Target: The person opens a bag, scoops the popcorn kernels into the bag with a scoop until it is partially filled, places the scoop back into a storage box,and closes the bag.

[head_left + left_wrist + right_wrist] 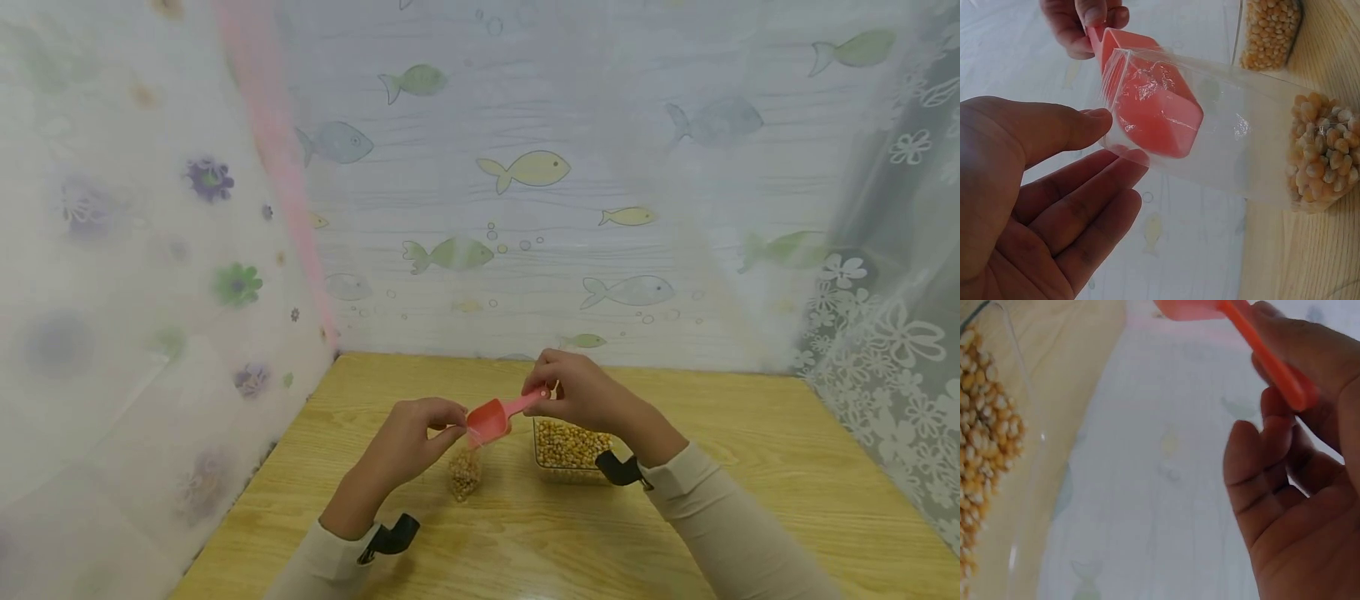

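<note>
Above a wooden table (540, 542), the right hand (579, 398) pinches a pink scoop (488, 420) angled into the mouth of a clear bag (1241, 144), its rim gripped between the left hand's (411, 437) thumb and finger. Corn (1325, 153) fills the bag's bottom; right of it stands a corn tub (573, 476).

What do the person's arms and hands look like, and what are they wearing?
The left hand and right hand are bare, with no gloves. Both arms have long, plain, cream-coloured sleeves. At each wrist, by the cuff, sits a small, black, bent piece, a bit like a little pipe.
</note>
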